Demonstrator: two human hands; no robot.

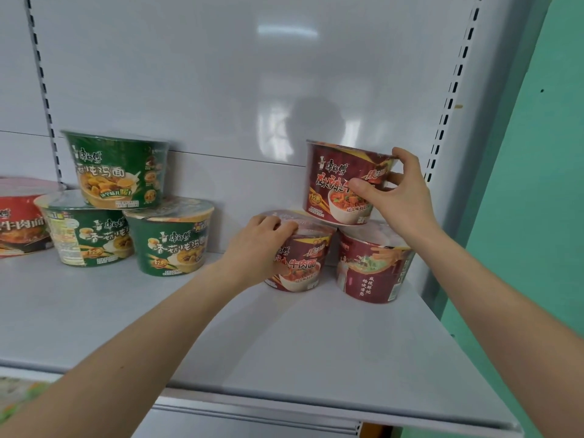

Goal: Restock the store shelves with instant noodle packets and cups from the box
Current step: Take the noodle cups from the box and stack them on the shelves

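Three dark red noodle cups stand in a small pyramid at the right of the white shelf (284,336). My right hand (395,194) grips the top dark red cup (338,178), thumb on its front and fingers at its rim. It sits on the two lower ones. My left hand (259,245) holds the lower left red cup (303,263) by its lid edge. The lower right red cup (373,267) stands beside it against the shelf's right side.
Three green noodle cups (170,238) form another pyramid at the left, the top green cup (117,172) resting on two. A red cup (22,216) shows at the far left edge. A slotted upright (448,99) and a green wall (537,184) bound the right.
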